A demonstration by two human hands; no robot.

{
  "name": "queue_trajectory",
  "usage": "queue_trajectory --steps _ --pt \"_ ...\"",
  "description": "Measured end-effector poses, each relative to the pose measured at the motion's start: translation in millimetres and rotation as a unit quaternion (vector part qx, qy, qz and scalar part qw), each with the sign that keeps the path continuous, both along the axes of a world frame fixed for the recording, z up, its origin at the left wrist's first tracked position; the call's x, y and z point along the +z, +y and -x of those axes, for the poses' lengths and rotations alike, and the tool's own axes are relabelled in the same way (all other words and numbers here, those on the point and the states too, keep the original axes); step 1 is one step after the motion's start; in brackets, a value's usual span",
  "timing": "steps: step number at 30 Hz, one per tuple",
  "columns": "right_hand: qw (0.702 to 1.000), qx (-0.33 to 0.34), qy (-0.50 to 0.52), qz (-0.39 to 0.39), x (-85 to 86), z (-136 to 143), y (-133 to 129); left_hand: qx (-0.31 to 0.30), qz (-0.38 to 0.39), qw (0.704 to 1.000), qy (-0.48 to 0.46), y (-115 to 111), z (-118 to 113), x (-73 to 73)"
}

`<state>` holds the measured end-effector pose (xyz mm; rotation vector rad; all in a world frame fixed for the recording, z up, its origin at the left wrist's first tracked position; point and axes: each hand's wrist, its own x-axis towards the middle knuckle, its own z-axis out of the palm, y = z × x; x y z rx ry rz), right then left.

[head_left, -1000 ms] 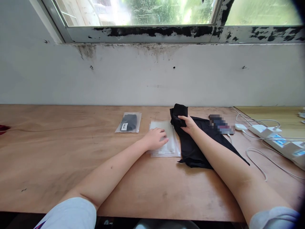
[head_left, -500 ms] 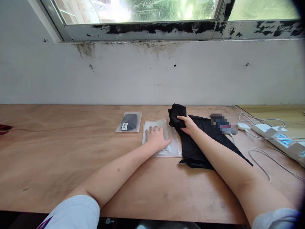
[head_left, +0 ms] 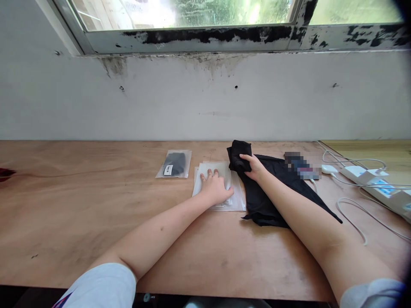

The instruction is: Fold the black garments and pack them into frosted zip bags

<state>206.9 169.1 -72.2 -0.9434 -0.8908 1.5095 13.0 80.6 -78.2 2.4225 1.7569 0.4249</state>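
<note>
My left hand (head_left: 214, 188) lies flat with spread fingers on a small stack of translucent plastic bags (head_left: 238, 199). My right hand (head_left: 253, 166) is closed around a folded bundle of black cloth (head_left: 240, 152), holding it just right of the bags. Under my right forearm a larger piece of black fabric (head_left: 263, 205) is spread on the table; whether it joins the bundle I cannot tell. Beyond my left hand, to the left, a clear bag with something dark inside (head_left: 178, 164) lies flat, with a white barcode label on it.
A wooden table (head_left: 96, 205) runs along a white wall under a window. On the right are a phone (head_left: 302, 166) with its screen blurred, a white charger (head_left: 329, 170), a power strip (head_left: 375, 182) and loose white cables (head_left: 353, 205). Something dark red (head_left: 5, 174) sits at the far left edge.
My left hand has slid slightly to the right, and the top bag beneath it has shifted the same way. My right hand keeps its hold on the black cloth.
</note>
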Motion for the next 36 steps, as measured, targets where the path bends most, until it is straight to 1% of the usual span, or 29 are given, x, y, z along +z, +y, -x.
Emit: queue_trajectory --steps 3,8,12,14,19,22,24,26,30,31,33,36 --pt "0.999 -0.008 0.043 0.019 1.6 1 -2 -0.004 0.011 1.0 -0.009 3 2 1.7" --pt "0.998 -0.011 0.057 0.026 2.0 0 -1 0.0 0.053 0.998 -0.023 4 6 3.5" --pt "0.996 0.006 0.075 0.037 -0.4 -1 2 0.005 0.103 0.995 -0.011 3 8 4.7" --pt "0.996 0.014 0.078 0.04 -1.2 -2 3 0.006 0.106 0.994 -0.011 3 8 3.6" --pt "0.996 0.024 0.069 0.047 -1.0 -3 2 0.012 0.062 0.998 -0.026 3 7 -0.1" --pt "0.997 0.05 0.056 0.032 -0.4 -2 -1 -0.013 0.029 0.998 -0.051 7 10 4.3" --pt "0.996 0.072 0.039 0.019 0.0 -1 -5 -0.045 0.005 0.996 -0.08 12 14 8.5" --pt "0.994 0.108 0.02 0.009 0.4 1 -9 -0.073 -0.016 0.991 -0.115 17 19 10.6" --pt "0.975 0.221 -0.026 -0.003 1.0 6 -16 -0.087 -0.029 0.978 -0.186 24 25 5.9" --pt "0.97 0.241 -0.038 -0.003 1.2 7 -17 -0.09 -0.031 0.974 -0.204 25 26 3.9" --pt "0.965 0.256 -0.055 0.004 1.8 8 -18 -0.095 -0.043 0.966 -0.238 27 27 0.6" --pt "0.967 0.246 -0.064 0.02 3.2 9 -18 -0.084 -0.069 0.956 -0.274 29 28 -2.1"
